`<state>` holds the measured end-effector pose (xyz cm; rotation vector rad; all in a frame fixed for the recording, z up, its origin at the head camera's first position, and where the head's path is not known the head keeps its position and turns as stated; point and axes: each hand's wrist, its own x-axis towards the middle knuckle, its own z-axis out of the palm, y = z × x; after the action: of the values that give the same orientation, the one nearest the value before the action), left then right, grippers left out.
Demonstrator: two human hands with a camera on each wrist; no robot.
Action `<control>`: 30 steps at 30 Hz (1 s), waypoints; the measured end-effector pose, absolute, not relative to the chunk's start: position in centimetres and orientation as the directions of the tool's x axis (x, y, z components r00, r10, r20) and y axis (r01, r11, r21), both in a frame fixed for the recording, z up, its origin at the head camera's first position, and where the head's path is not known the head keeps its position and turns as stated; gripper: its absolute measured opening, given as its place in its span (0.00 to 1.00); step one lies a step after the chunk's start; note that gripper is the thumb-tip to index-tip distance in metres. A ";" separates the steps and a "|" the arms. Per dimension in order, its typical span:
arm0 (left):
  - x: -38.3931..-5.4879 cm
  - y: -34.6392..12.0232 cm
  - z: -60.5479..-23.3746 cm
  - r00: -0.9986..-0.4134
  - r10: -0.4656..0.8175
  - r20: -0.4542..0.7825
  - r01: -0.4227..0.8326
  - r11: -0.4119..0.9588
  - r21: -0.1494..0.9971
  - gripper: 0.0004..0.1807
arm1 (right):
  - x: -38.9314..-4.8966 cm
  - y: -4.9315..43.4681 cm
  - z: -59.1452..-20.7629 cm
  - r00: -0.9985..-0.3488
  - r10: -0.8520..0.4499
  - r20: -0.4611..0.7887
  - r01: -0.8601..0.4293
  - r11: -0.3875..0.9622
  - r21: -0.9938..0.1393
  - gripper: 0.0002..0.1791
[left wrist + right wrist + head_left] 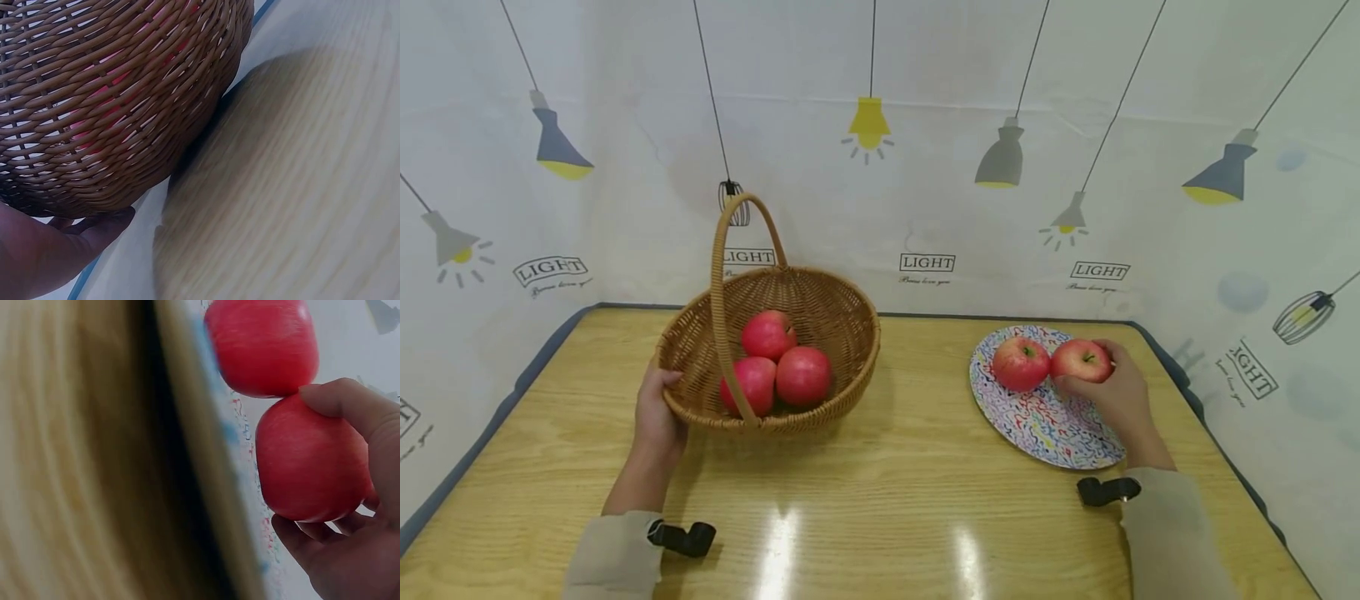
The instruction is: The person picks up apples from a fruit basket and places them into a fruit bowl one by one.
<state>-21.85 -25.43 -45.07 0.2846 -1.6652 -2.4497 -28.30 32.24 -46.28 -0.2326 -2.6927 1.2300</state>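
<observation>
At the left, my left hand (658, 408) grips a brown wicker basket (823, 292), its thumb over the rim. The left wrist view shows fingers (109, 228) against the underside of the weave (156, 125). Three red apples lie together inside; one of them (805, 377) is at the front right. On the right, my right hand (1120, 387) holds a red apple (1078, 360) between thumb and fingers, over a round patterned plate (1045, 429). A second apple (1021, 364) sits on the plate, touching the held one. Whether the held apple touches the plate, I cannot tell.
The wooden table (887, 500) runs between basket and plate and toward me. A white cloth (925, 200) printed with lamps walls off the back and both sides. The basket's tall arched handle (721, 300) stands above its rim.
</observation>
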 end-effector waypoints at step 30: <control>-21.7 -25.7 -44.8 -0.971 -0.231 -0.056 0.021 -0.319 0.948 0.38 | -28.4 32.0 -46.9 -0.987 0.161 0.001 0.099 0.612 -0.784 0.60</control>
<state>-21.75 -25.70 -44.83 0.2721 -1.7320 -2.4160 -28.45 32.03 -46.93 -0.2224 -2.7565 1.3344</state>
